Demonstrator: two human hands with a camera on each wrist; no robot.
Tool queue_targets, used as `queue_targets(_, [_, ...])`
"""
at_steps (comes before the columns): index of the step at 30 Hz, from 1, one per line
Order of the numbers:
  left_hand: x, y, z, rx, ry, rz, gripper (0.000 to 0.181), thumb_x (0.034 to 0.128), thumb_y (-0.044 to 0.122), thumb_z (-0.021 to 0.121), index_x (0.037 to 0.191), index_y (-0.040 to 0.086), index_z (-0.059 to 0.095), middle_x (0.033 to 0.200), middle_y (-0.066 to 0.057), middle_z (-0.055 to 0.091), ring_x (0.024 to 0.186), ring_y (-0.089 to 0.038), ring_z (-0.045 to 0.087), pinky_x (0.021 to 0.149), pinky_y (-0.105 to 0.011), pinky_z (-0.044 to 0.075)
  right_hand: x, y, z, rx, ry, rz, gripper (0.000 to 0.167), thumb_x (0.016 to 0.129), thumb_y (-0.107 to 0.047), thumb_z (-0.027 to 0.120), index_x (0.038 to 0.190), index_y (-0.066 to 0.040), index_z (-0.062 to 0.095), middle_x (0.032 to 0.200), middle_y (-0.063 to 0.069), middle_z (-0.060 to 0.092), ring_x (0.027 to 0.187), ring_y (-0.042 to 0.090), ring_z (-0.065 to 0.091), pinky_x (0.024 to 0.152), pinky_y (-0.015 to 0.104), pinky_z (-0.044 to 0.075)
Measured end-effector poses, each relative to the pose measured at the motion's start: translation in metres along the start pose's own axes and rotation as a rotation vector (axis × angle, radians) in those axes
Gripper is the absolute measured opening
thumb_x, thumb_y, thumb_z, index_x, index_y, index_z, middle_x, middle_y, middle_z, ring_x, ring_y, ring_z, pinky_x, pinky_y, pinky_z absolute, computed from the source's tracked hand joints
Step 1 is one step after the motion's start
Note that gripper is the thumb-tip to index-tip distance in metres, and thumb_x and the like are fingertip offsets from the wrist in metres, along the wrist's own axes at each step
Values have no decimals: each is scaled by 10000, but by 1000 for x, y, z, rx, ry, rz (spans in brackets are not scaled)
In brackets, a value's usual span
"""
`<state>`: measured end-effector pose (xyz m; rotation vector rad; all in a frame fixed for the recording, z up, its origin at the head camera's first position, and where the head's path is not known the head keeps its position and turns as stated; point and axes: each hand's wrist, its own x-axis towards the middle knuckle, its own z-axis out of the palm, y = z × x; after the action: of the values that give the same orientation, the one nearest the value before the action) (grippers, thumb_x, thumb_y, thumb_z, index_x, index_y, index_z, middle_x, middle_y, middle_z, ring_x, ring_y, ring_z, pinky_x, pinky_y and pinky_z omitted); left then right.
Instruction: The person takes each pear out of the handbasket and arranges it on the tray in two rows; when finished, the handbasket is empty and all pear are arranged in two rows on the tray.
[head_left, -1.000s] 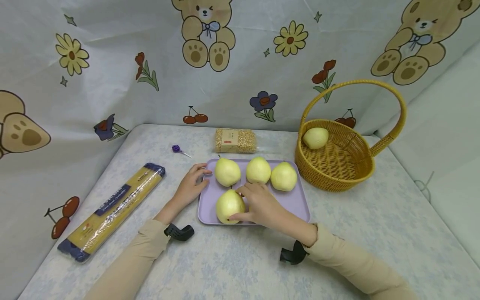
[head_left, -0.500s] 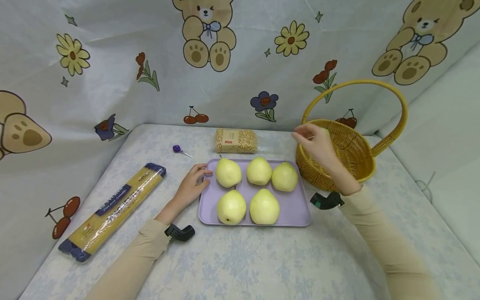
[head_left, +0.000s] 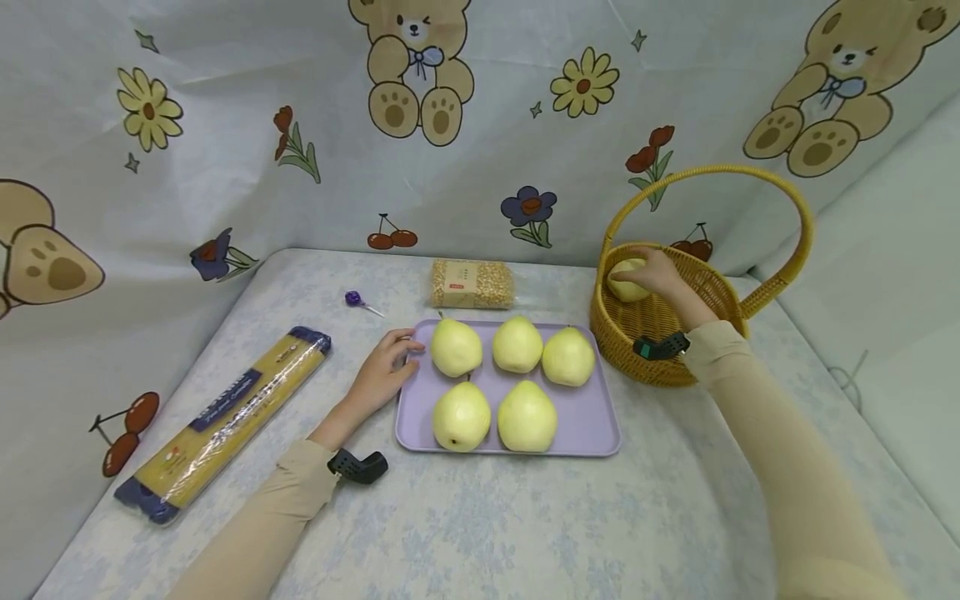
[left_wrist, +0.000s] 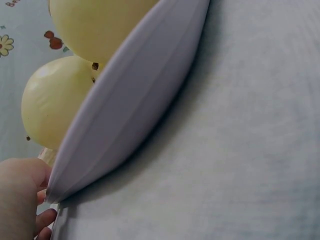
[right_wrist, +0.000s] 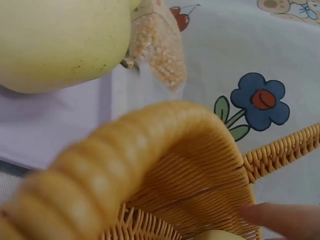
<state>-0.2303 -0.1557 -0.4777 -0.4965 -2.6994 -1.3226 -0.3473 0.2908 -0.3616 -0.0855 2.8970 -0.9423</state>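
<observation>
My right hand [head_left: 655, 273] reaches into the yellow wicker basket [head_left: 675, 367], under its tall handle. Its fingers and thumb curl over a pale yellow pear [head_left: 627, 287] at the basket's left side. In the right wrist view one finger [right_wrist: 275, 218] shows at the lower right, with the top of that pear [right_wrist: 219, 235] at the bottom edge. My left hand [head_left: 384, 367] rests on the left rim of a lilac tray [head_left: 592, 421], thumb and fingertips over the edge. Several pears sit on the tray, including a front right one [head_left: 527, 417].
A clear bag of yellow kernels [head_left: 472, 283] lies behind the tray. To its left is a purple lollipop [head_left: 354, 297]. A long yellow and blue packet [head_left: 225, 421] lies diagonally at the left. A printed cloth [head_left: 465, 200] hangs behind the table.
My right hand has left the front pears on the tray, passed over the basket's left rim and come down onto the pear inside. The left hand has stayed on the tray rim.
</observation>
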Motion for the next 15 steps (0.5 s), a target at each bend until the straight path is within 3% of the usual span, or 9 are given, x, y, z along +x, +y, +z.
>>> queue_targets(5, [0, -1, 0, -2, 2, 0, 260, 912, 123, 590, 1157, 49, 638, 1421, -141, 447, 1346, -367, 403, 1136, -538, 312, 0, 12, 6, -96, 15, -19, 772, 876, -212, 644, 1414, 167, 241, 1434, 439, 188, 1310, 553, 242, 1066, 635, 314])
queue_targets(8, [0, -2, 1, -3, 0, 5, 260, 914, 131, 591, 1156, 49, 640, 1420, -144, 448, 1348, -368, 401, 1140, -538, 306, -1, 19, 9, -61, 42, 13, 794, 877, -213, 650, 1423, 151, 205, 1423, 447, 131, 1296, 565, 217, 1039, 660, 321])
queue_targets(15, [0, -1, 1, -1, 1, 15, 255, 916, 125, 597, 1154, 47, 644, 1417, -146, 453, 1348, -370, 402, 1139, -538, 309, 2, 29, 19, 30, 40, -15, 746, 857, -215, 672, 1323, 121, 197, 1279, 386, 347, 1121, 452, 409, 928, 515, 409])
